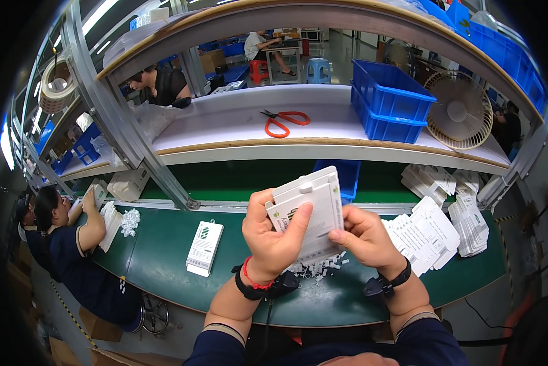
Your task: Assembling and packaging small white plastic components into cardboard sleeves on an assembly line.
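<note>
In front of me, above the green table (158, 244), my left hand (273, 235) is closed round a white carton (324, 204) with green and dark print. Its thumb lies across the front face. My right hand (365, 236) pinches the carton's right edge between thumb and bent fingers. Another edge shows behind the carton's top left, so more than one piece may be in the grip; I cannot tell. Below the hands lies a scatter of small white plastic pieces (326, 266), partly hidden. A similar white carton (205, 245) rests flat to the left.
Fanned, flattened white cartons (429, 232) pile up at the right, with further stacks (469, 222) beside them. Behind stands a shelf (225, 116) bearing red-handled scissors (283, 122), stacked blue bins (390, 100) and a fan (460, 110). A co-worker (97, 262) sits at the left.
</note>
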Available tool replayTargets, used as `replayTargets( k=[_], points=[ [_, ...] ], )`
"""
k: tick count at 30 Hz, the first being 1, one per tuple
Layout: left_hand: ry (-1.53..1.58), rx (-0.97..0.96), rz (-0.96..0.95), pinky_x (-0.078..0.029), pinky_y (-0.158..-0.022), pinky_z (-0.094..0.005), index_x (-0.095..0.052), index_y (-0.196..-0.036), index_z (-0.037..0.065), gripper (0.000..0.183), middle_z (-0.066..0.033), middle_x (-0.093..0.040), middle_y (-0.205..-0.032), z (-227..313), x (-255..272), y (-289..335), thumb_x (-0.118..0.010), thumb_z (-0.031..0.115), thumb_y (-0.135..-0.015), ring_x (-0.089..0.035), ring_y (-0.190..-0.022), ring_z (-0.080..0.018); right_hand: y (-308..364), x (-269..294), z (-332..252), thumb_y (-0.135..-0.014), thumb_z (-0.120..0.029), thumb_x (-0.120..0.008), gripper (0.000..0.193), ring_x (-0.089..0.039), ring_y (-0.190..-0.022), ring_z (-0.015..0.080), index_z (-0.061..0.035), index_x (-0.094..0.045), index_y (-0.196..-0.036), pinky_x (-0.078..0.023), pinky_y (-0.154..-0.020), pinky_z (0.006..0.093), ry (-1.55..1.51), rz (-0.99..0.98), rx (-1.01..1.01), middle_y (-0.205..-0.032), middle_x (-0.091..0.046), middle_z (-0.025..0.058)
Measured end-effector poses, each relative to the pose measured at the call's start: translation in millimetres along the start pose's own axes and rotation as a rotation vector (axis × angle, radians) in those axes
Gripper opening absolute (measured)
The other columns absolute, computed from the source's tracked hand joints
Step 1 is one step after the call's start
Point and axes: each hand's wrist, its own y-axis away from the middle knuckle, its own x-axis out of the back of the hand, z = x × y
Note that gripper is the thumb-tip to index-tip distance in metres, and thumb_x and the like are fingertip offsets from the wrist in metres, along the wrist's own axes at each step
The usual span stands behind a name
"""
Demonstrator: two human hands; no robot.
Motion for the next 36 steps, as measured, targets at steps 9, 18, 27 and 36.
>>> replayTargets(
  k=[9, 18, 27, 36],
  points=[
    [0.824, 0.595, -0.457, -0.044, -0.099, -0.0452, -0.030, -0.139, -0.004, 0.123, -0.0235, -0.052, -0.124, 23, -2, -14, -0.082, 0.063, -0.050, -0.055, -0.115, -0.0341, 0, -4, 0, -0.095, -0.014, -0.055, 0.030, -0.058, -0.094, 0.0108, 0.0048, -0.055, -0.118, -0.048, -0.083, 0.0266, -0.222, -0.239, -0.049, -0.106, -0.064, 0.0081],
    [0.738, 0.577, -0.538, -0.047, -0.096, -0.0436, -0.037, -0.133, -0.005, 0.116, -0.0202, -0.057, -0.116, 7, 7, -14, -0.086, 0.059, -0.049, -0.056, -0.113, -0.0310, 1, -8, 1, -0.090, -0.018, -0.063, 0.031, -0.060, -0.092, 0.0115, 0.0023, -0.061, -0.113, -0.048, -0.081, 0.0268, -0.097, -0.135, 0.059, -0.103, -0.066, 0.0084],
    [0.847, 0.510, -0.525, -0.047, -0.095, -0.0392, -0.039, -0.134, -0.004, 0.086, -0.0199, -0.057, -0.120, 6, 5, -10, -0.074, 0.047, -0.075, -0.059, -0.109, -0.0278, 2, 2, -3, -0.088, -0.015, -0.063, 0.019, -0.064, -0.059, 0.0197, 0.0020, -0.069, -0.091, -0.048, -0.055, 0.0281, 0.464, -0.046, 0.326, -0.071, -0.067, 0.0140],
    [0.050, 0.264, -0.424, -0.047, -0.061, -0.0257, -0.065, -0.093, -0.007, 0.047, -0.0133, -0.067, -0.083, -12, 2, -4, -0.047, 0.036, -0.098, -0.060, -0.072, -0.0114, 3, -7, 4, -0.092, -0.010, -0.055, 0.019, -0.065, -0.063, 0.0179, 0.0042, -0.067, -0.097, -0.049, -0.057, 0.0277, 0.334, 0.259, 0.386, -0.077, -0.068, 0.0155]
  ],
)
